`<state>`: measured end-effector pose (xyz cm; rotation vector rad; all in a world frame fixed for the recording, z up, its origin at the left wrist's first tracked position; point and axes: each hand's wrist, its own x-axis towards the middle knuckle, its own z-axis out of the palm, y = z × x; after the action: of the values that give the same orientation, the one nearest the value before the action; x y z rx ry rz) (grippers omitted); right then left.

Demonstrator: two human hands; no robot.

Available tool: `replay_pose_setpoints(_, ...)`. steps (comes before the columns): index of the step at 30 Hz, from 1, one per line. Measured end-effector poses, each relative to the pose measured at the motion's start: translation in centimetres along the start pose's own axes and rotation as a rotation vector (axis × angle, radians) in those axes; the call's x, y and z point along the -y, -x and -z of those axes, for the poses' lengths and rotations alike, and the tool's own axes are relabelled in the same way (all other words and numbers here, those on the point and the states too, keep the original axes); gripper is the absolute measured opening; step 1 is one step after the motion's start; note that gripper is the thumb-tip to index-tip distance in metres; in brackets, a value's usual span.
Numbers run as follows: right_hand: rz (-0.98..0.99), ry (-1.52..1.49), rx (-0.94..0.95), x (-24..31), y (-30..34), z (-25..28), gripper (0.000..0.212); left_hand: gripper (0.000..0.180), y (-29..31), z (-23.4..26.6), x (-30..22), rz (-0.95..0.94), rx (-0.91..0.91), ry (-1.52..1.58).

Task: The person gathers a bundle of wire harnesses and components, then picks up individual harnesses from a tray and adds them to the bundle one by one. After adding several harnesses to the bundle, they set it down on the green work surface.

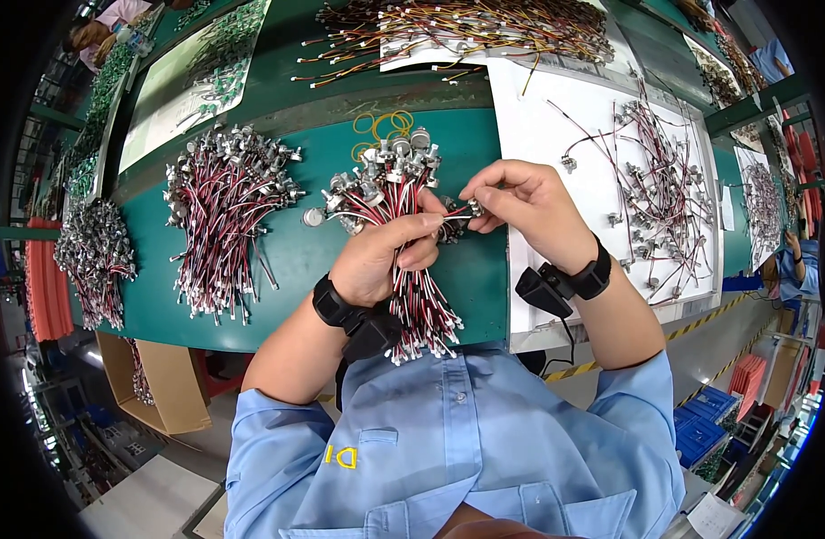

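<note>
Around the middle of a thick bundle of wire leads (421, 301), my left hand (377, 256) is closed. The leads are red, black and white, with small silver round parts at the far end and white plugs hanging toward me. My right hand (534, 205) pinches a single wire lead (472, 210) by its silver part, just right of the bundle. Its wires run across to my left thumb and fingers. Behind my hands, some more silver parts (450, 232) show partly. Both wrists wear black straps with small black boxes.
Two more lead bundles (224, 225) (93, 251) lie left on the green table (305, 305). Yellow rubber bands (383, 126) sit beyond my hands. Loose leads (655, 193) spread over a white sheet at right. Yellow-and-red leads (511, 27) cover the far shelf. A cardboard box (174, 395) stands below left.
</note>
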<state>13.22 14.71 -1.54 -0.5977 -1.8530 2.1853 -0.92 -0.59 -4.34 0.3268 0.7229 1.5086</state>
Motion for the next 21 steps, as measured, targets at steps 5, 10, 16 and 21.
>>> replay_pose_setpoints(5,-0.056,-0.01,0.021,0.1,0.1,0.3,0.012,0.011,-0.2,-1.2,-0.1,-0.024,-0.093,0.011)
replay_pose_setpoints(10,-0.169,0.478,0.056,0.6,0.0,1.3,0.012,0.019,0.1,-0.8,-0.2,-0.012,0.032,0.053)
replay_pose_setpoints(16,0.092,0.218,0.029,-0.9,-0.2,-0.4,0.012,0.022,-0.1,0.3,0.6,0.064,0.222,0.129)
replay_pose_setpoints(21,0.073,0.016,0.07,-1.2,-0.3,-0.6,0.013,0.021,0.0,0.4,0.8,0.123,0.217,-0.025)
